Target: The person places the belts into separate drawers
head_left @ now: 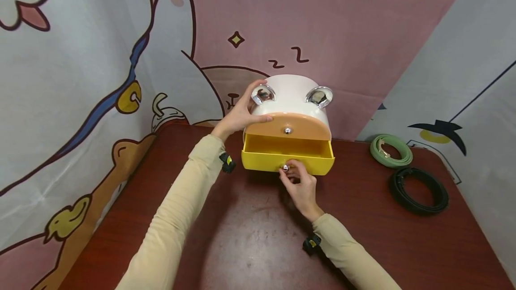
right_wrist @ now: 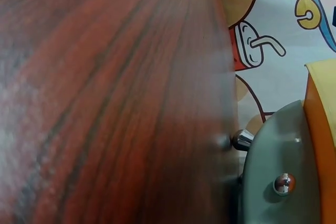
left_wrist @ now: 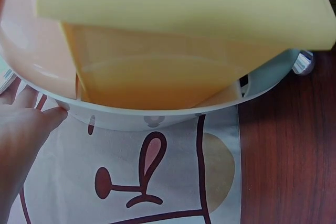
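A small white drawer cabinet (head_left: 291,85) with silver ears stands at the back of the table. Its yellow drawer (head_left: 250,161) is pulled out, and the inside that shows holds nothing. Above it, the orange drawer (head_left: 306,125) is closed. My left hand (head_left: 238,114) grips the cabinet's upper left side around one ear, thumb across the orange front. With thumb and fingertips my right hand (head_left: 300,187) pinches the yellow drawer's silver knob (head_left: 285,168). Beneath, a grey-green drawer front (right_wrist: 273,150) shows in the right wrist view, where the right hand is out of sight.
On the table's right side lie a coiled green belt (head_left: 391,151) and, nearer, a coiled black belt (head_left: 419,190). A printed cartoon cloth (head_left: 322,21) hangs right behind the cabinet. The dark red tabletop (head_left: 258,245) stretches toward me.
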